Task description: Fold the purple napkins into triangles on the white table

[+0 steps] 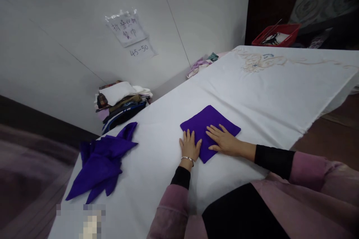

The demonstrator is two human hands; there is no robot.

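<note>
A purple cloth napkin (209, 113), folded into a flat square, lies on the white tablecloth (157, 149) in front of me. My left hand (190, 146), with a silver bracelet at the wrist, rests at the napkin's left edge, fingers stretched out. Flat on the napkin's right part lies my right hand (223, 140), its fingers spread. Neither hand grips anything. To the left, a loose heap of purple napkins (103, 160) sits crumpled near the table's edge.
Stacked folded clothes (123, 100) stand against the wall beyond the table's far edge. More cloths (200, 67) lie farther along it. A red basket (291, 35) is at the far right end. Paper signs (130, 31) hang on the wall. Pixelated blocks cover the lower left.
</note>
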